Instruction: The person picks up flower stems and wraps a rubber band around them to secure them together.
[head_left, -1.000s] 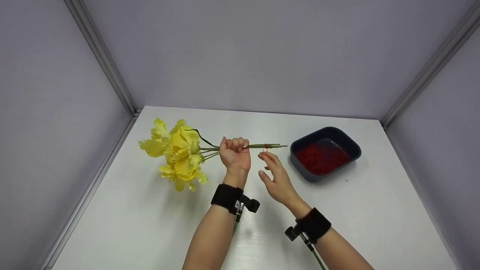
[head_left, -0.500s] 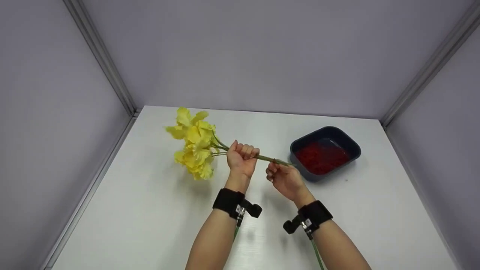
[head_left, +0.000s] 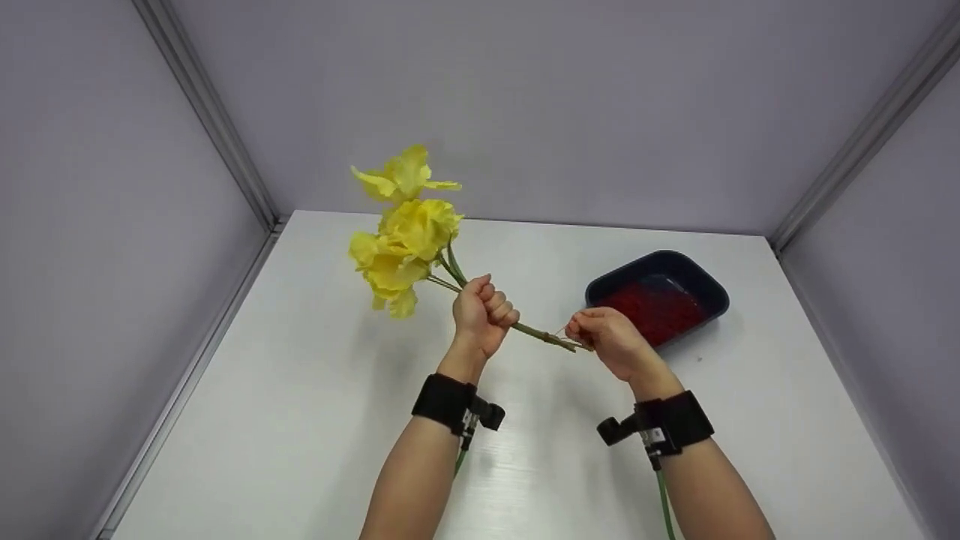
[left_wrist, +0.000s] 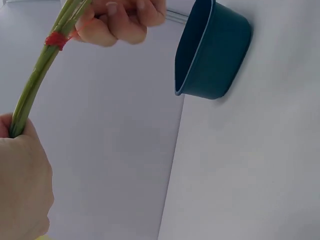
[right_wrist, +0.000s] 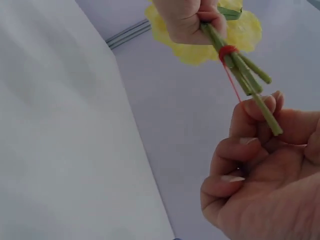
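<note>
My left hand [head_left: 485,309] grips a bunch of yellow artificial flowers [head_left: 405,232] by the green stems [head_left: 544,336], held above the white table with the blooms tilted up and back. A red rubber band [right_wrist: 227,51] is wound round the stems near their cut ends, also seen in the left wrist view as the red band [left_wrist: 55,40]. My right hand [head_left: 606,334] is curled just right of the stem ends and pinches a thin red strand [right_wrist: 232,82] stretched from the band. The longest stem lies across the right hand's fingers [right_wrist: 260,107].
A dark blue tray [head_left: 709,289] filled with red rubber bands [head_left: 656,307] sits on the table [head_left: 300,420] right of my hands, close behind the right hand. Grey walls enclose the table on three sides.
The left hand has raised the bunch off the table and swung the blooms upward. The right hand went from open to curled and now pulls the red band out to the right.
</note>
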